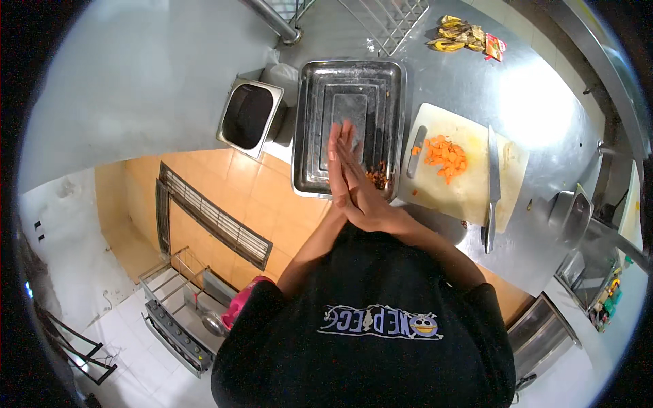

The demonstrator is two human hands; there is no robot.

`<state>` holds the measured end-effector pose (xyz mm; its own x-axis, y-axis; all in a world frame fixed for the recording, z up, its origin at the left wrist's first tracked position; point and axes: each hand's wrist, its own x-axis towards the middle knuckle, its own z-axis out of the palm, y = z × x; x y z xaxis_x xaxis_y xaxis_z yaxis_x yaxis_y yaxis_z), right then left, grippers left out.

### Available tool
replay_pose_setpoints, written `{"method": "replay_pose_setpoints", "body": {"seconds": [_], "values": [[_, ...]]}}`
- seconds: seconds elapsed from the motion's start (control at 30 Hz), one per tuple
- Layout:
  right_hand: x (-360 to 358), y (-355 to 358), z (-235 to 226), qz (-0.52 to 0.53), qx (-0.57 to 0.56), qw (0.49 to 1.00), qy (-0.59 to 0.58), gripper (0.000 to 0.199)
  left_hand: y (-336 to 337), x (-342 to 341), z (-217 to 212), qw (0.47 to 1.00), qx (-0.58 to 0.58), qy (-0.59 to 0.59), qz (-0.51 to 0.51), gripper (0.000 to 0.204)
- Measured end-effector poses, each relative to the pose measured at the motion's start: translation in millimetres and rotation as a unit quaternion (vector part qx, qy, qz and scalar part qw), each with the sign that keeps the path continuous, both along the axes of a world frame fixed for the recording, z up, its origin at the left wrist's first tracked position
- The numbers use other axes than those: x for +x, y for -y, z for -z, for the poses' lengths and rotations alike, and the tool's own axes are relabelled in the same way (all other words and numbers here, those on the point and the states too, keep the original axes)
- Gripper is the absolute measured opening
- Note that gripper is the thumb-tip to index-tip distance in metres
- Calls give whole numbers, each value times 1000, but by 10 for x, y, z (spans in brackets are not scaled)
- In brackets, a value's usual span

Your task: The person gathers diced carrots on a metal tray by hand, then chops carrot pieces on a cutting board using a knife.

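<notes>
My left hand (337, 171) and my right hand (368, 198) are pressed palm to palm, fingers stretched out and pointing away from me. Nothing shows between them. They are over the near part of a rectangular metal tray (307, 122), which has small orange and dark scraps (378, 177) in its near right corner. To the right lies a white cutting board (433, 204) with a pile of chopped carrot (445, 158) on it. A knife (494, 180) rests across the board's right side, its handle toward me.
Left of the tray stands a deep metal container (237, 144) with a dark inside. At the back are a wire rack (391, 27), browned banana peels (456, 34) and a red packet (494, 46). A stove (177, 326) stands on the floor behind at left; a floor grate (214, 214) lies nearby.
</notes>
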<state>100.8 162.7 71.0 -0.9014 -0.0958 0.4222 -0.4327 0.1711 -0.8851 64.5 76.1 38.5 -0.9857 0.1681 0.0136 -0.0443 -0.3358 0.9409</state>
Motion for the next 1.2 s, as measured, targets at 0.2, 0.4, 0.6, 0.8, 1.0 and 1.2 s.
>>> {"method": "replay_pose_setpoints", "body": {"seconds": [0.2,0.4,0.6,0.8,1.0,1.2], "values": [[-501,-155,-174,-8,-144,989,40,78,-126,379,-261,997,-20,67,-9,80],[-293,56,-137,-34,-168,973,156,85,161,132,-194,996,-62,60,5,77],[165,51,-315,-190,-126,946,229,90,335,67,-138,988,-74,114,-72,70],[-40,-21,97,-50,-72,981,173,77,143,554,37,991,-98,93,11,77],[-354,-838,-94,159,-53,973,157,59,-94,502,-751,966,-57,14,251,70],[287,-1473,-112,311,203,921,113,49,-323,93,-590,912,-285,-156,251,38]]}}
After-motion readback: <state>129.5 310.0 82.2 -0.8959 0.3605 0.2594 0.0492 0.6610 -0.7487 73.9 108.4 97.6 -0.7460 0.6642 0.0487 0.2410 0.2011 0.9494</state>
